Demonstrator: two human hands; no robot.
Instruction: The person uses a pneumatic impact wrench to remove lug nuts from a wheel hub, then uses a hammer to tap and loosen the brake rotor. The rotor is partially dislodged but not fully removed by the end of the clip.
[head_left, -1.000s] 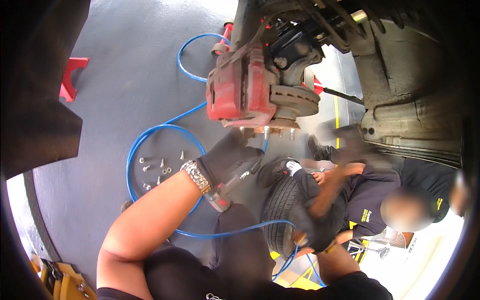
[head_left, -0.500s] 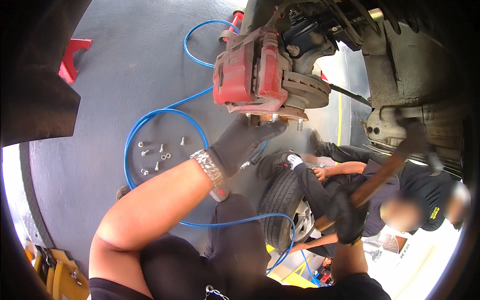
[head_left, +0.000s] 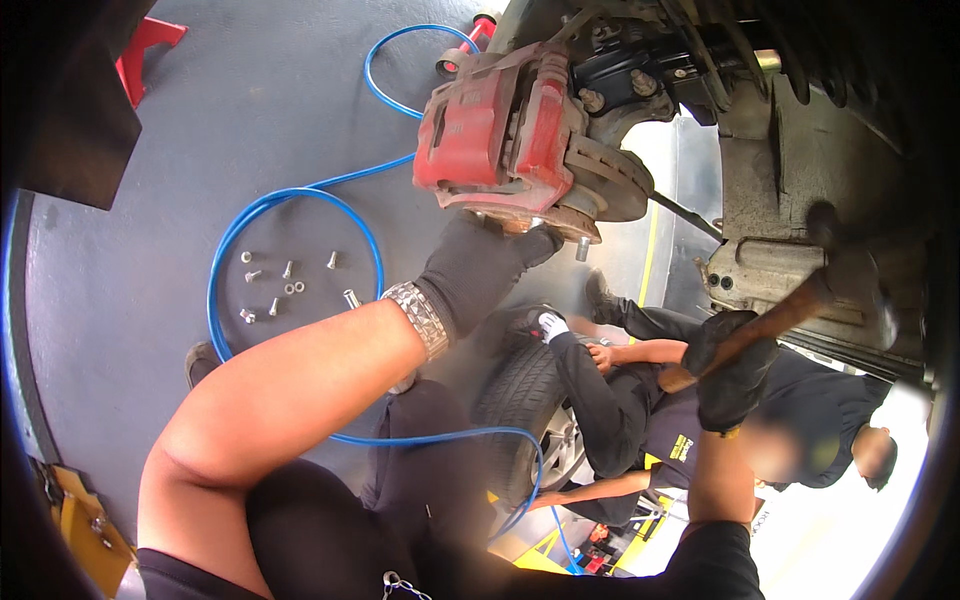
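Head view: left hand [head_left: 470,275], black-gloved, up against hub [head_left: 577,224] beneath red brake caliper [head_left: 462,140], thumb beside wheel stud [head_left: 537,224]; fingers partly hidden, cannot tell whether gripping. Right hand [head_left: 738,368], black-gloved, clenched round wooden handle of hammer [head_left: 790,312], raised at right, head blurred. Loose bolts [head_left: 288,269] on grey floor [head_left: 250,110] inside blue hose [head_left: 440,437] loop; tyre [head_left: 512,395] beside co-worker [head_left: 675,435].

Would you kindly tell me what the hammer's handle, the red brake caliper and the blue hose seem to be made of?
The hammer's handle: probably matte wood, judging by its brown, darkened surface.
The red brake caliper: likely painted metal, as grey-brown grime dulls the red.
The blue hose: smooth plastic or rubber, apparently flexible from its loops.
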